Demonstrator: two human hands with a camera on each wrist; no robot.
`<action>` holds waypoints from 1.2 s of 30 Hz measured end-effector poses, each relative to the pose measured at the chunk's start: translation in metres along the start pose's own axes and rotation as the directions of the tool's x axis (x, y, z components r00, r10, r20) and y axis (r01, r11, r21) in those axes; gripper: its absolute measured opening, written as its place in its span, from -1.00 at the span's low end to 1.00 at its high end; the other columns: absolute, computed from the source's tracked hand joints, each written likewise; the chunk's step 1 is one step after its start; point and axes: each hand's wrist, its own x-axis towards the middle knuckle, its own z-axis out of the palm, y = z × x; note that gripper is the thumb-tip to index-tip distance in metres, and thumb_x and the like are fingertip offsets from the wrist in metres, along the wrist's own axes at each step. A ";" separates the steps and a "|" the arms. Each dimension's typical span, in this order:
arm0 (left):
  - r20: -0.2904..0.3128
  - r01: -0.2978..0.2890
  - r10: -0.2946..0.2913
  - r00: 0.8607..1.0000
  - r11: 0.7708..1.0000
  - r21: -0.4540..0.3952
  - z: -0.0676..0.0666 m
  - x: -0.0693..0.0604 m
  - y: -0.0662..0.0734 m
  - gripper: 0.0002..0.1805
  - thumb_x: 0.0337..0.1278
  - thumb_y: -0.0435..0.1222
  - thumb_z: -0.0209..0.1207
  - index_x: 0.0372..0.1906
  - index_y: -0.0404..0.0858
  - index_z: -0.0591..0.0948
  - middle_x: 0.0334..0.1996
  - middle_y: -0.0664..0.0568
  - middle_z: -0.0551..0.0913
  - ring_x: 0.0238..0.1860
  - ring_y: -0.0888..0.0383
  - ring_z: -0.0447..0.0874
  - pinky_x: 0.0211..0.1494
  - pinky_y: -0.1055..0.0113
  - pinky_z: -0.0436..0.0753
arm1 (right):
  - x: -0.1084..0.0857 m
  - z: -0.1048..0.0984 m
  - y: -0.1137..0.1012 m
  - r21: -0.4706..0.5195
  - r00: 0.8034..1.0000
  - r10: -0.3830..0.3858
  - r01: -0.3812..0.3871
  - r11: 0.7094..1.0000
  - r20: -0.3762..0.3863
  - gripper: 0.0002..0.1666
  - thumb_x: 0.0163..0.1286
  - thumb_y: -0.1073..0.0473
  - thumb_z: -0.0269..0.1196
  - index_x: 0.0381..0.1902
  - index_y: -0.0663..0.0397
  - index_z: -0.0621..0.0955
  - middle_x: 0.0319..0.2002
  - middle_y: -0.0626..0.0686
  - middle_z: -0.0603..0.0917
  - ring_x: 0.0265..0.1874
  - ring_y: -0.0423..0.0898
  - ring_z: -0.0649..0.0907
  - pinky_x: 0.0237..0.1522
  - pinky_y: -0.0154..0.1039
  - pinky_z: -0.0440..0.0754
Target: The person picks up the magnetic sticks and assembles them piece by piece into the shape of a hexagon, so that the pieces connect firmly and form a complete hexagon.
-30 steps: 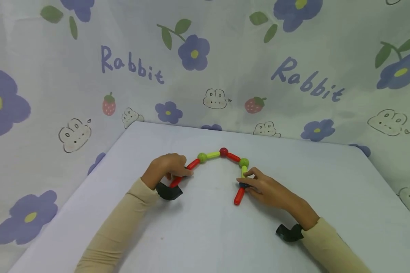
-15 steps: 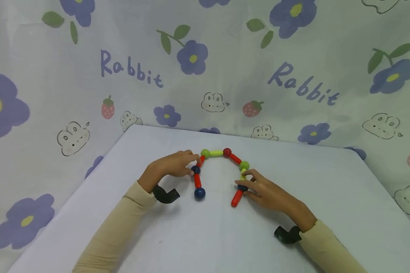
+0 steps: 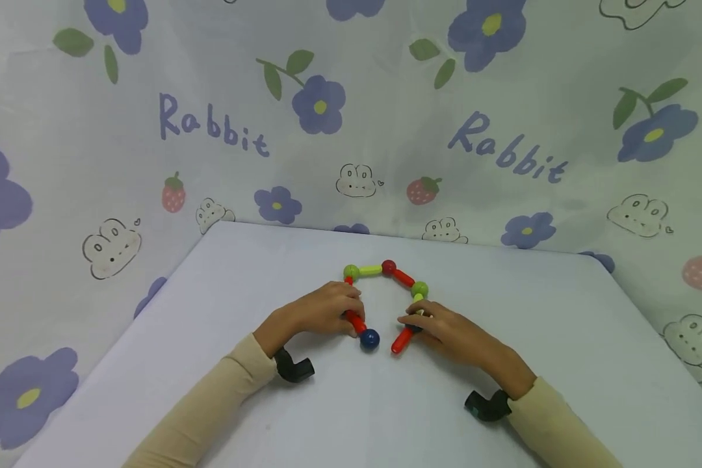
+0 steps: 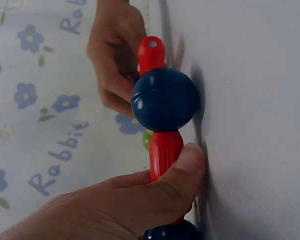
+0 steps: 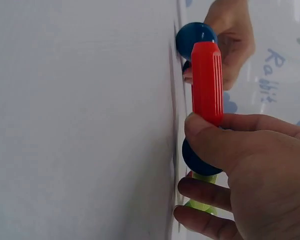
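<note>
A chain of magnetic rods and balls curves over the table in an arch open toward me. My left hand (image 3: 324, 309) pinches the red magnetic rod (image 4: 164, 150) of the left end between thumb and fingers. A blue ball (image 3: 370, 339) tips that rod; another blue ball (image 4: 172, 231) sits behind the thumb. My right hand (image 3: 453, 328) pinches the right end's red magnetic rod (image 5: 207, 82) near its base, where it meets a blue ball (image 5: 200, 160) partly hidden by the fingers. This rod's free tip points toward the left end's blue ball, a small gap between them.
Along the arch's far side run a green ball (image 3: 351, 272), a yellow-green rod (image 3: 371, 270), a red ball (image 3: 389, 267), a red rod (image 3: 404, 278) and another green ball (image 3: 420, 289). The white table (image 3: 304, 416) ends at a printed cloth (image 3: 222, 169) behind.
The left end of the chain has swung inward to the right, bringing its blue ball near the right end's rod. My left hand shifted from one rod to the end one. The right hand barely moved.
</note>
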 end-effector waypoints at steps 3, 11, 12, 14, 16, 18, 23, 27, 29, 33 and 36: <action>-0.030 -0.028 0.029 0.999 0.999 0.026 0.003 0.000 0.002 -0.72 0.10 0.01 0.39 -0.13 0.02 0.70 -0.17 0.17 0.61 0.03 0.16 0.52 0.43 0.06 0.35 | 0.002 -0.002 0.000 0.022 1.000 -0.021 0.021 1.000 -0.017 -0.49 0.24 0.16 0.44 0.17 -0.14 0.66 0.03 -0.04 0.61 -0.02 -0.18 0.64 0.03 -0.27 0.68; -0.073 -0.042 0.045 0.996 0.998 0.043 0.008 -0.008 0.004 -0.67 0.15 0.10 0.32 -0.12 0.02 0.68 -0.19 0.19 0.60 0.03 0.16 0.50 0.43 0.03 0.32 | 0.006 -0.004 0.000 0.032 0.999 -0.045 0.045 0.998 -0.006 -0.63 0.29 0.12 0.41 0.07 -0.23 0.70 -0.09 -0.06 0.56 -0.21 -0.25 0.58 -0.13 -0.39 0.66; -0.081 -0.045 0.049 0.995 0.998 0.055 0.008 -0.008 0.004 -0.68 0.17 0.11 0.30 -0.12 0.02 0.67 -0.20 0.20 0.59 0.01 0.17 0.50 0.42 0.04 0.33 | 0.006 -0.005 0.000 0.029 0.999 -0.038 0.038 0.999 -0.004 -0.63 0.28 0.11 0.42 0.05 -0.21 0.70 -0.09 -0.06 0.56 -0.21 -0.24 0.58 -0.13 -0.38 0.66; -0.099 -0.049 0.055 0.994 0.997 0.067 0.009 -0.007 0.004 -0.69 0.20 0.11 0.28 -0.13 0.03 0.67 -0.21 0.21 0.58 -0.01 0.19 0.49 0.41 0.05 0.33 | 0.006 -0.006 0.000 0.024 1.000 -0.026 0.026 0.999 0.001 -0.63 0.26 0.11 0.43 0.05 -0.17 0.70 -0.08 -0.05 0.55 -0.20 -0.23 0.58 -0.13 -0.37 0.67; -0.116 -0.054 0.063 0.991 0.996 0.074 0.009 -0.006 0.005 -0.71 0.21 0.10 0.27 -0.14 0.02 0.66 -0.23 0.21 0.58 -0.04 0.19 0.49 0.39 0.05 0.34 | 0.006 -0.006 0.001 0.021 1.000 -0.014 0.014 1.000 0.005 -0.61 0.26 0.10 0.44 0.06 -0.14 0.70 -0.07 -0.04 0.55 -0.19 -0.23 0.58 -0.14 -0.37 0.67; -0.128 -0.056 0.065 0.990 0.995 0.078 0.010 -0.005 0.006 -0.72 0.21 0.09 0.27 -0.15 0.02 0.66 -0.24 0.21 0.58 -0.05 0.19 0.49 0.37 0.04 0.35 | 0.005 -0.007 0.001 0.014 1.000 -0.009 0.009 1.000 0.005 -0.62 0.26 0.09 0.43 0.06 -0.12 0.70 -0.07 -0.04 0.55 -0.20 -0.23 0.58 -0.15 -0.38 0.66; -0.152 -0.054 0.066 0.986 0.995 0.082 0.013 -0.004 0.006 -0.73 0.18 0.08 0.30 -0.17 0.02 0.66 -0.25 0.22 0.57 -0.06 0.18 0.49 0.34 0.04 0.36 | 0.004 -0.005 0.001 -0.008 1.000 -0.005 0.005 1.000 -0.004 -0.62 0.27 0.08 0.43 0.06 -0.11 0.69 -0.03 -0.04 0.58 -0.13 -0.19 0.62 -0.10 -0.31 0.68; -0.167 -0.060 0.073 0.983 0.995 0.083 0.017 -0.003 0.006 -0.73 0.18 0.09 0.30 -0.18 0.03 0.67 -0.25 0.22 0.55 -0.08 0.19 0.48 0.31 0.05 0.36 | 0.002 -0.003 0.001 -0.016 1.000 -0.006 0.006 1.000 -0.010 -0.62 0.28 0.08 0.42 0.07 -0.09 0.68 0.03 -0.05 0.65 0.00 -0.14 0.66 0.03 -0.20 0.68; -0.170 -0.063 0.076 0.983 0.995 0.079 0.019 -0.002 0.007 -0.72 0.18 0.10 0.30 -0.19 0.03 0.67 -0.26 0.22 0.55 -0.10 0.20 0.48 0.30 0.05 0.36 | 0.001 -0.003 0.001 -0.015 1.000 -0.008 0.008 1.000 -0.013 -0.62 0.28 0.09 0.42 0.06 -0.08 0.68 0.03 -0.06 0.67 0.02 -0.14 0.67 0.06 -0.18 0.68; -0.172 -0.061 0.072 0.982 0.996 0.070 0.018 -0.002 0.010 -0.71 0.16 0.11 0.31 -0.19 0.02 0.67 -0.27 0.22 0.55 -0.12 0.21 0.49 0.29 0.05 0.35 | 0.000 -0.004 0.002 -0.003 0.999 -0.029 0.029 1.000 -0.021 -0.64 0.28 0.13 0.42 0.05 -0.05 0.69 -0.01 -0.08 0.68 -0.01 -0.17 0.67 0.03 -0.21 0.68; -0.170 -0.062 0.072 0.983 0.996 0.064 0.018 -0.002 0.011 -0.70 0.14 0.10 0.32 -0.18 0.02 0.68 -0.27 0.22 0.57 -0.12 0.23 0.50 0.29 0.04 0.34 | 0.001 -0.004 0.002 0.008 0.999 -0.042 0.042 0.999 -0.021 -0.64 0.29 0.15 0.41 0.06 -0.06 0.70 -0.02 -0.09 0.68 -0.04 -0.19 0.66 0.00 -0.24 0.68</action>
